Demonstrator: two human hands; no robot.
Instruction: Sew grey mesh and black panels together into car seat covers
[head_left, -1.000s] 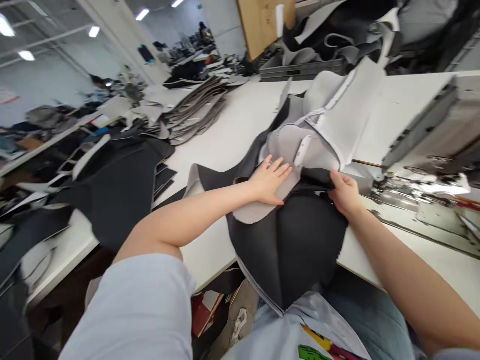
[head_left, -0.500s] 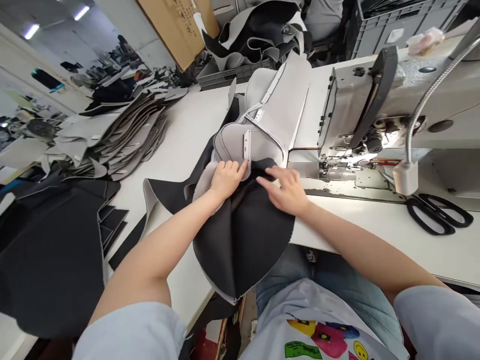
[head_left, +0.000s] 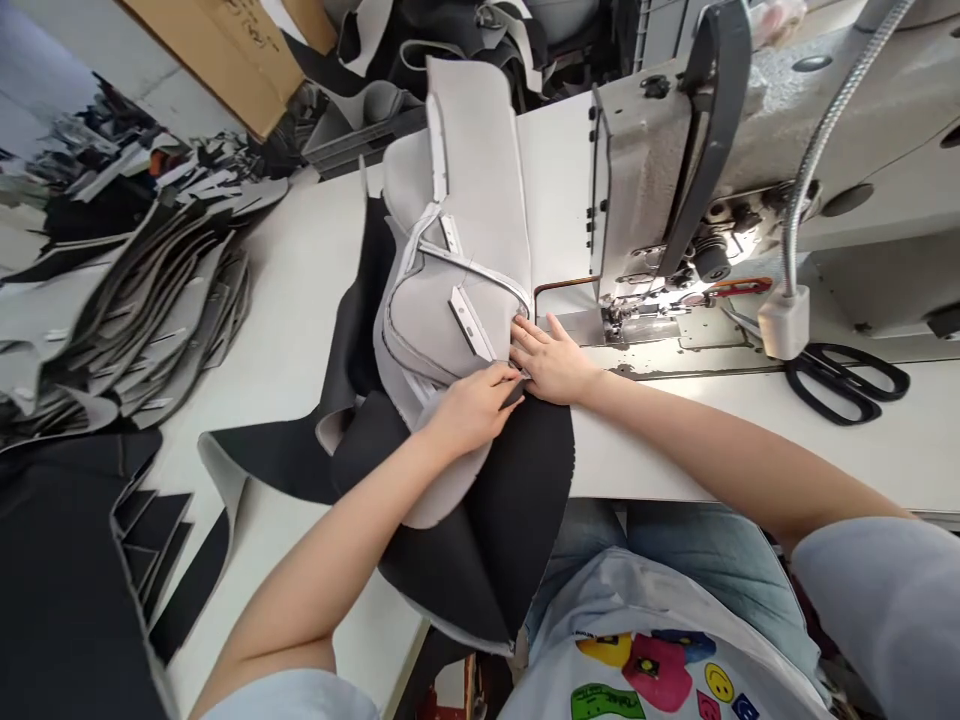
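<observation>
A stitched grey and black foam-backed fabric piece point(head_left: 457, 260) lies across the white table point(head_left: 300, 270) and hangs over its front edge. My left hand point(head_left: 471, 408) pinches the black fabric's edge where it meets the grey panel. Just to its right, my right hand point(head_left: 551, 358) lies on the same seam with fingers stretched flat, pressing the fabric down. Both hands sit a short way left of the sewing machine's needle area point(head_left: 637, 315).
A grey industrial sewing machine point(head_left: 675, 170) with a flexible lamp point(head_left: 814, 170) stands at the right. Black scissors point(head_left: 844, 380) lie on the table beside it. Stacks of cut grey and black pieces point(head_left: 127, 320) fill the left. A cardboard box point(head_left: 217, 50) stands behind.
The view has swung right toward the sewing machine. Both hands have come together on the seam, closer to the needle; my left hand went from lying flat to pinching the edge.
</observation>
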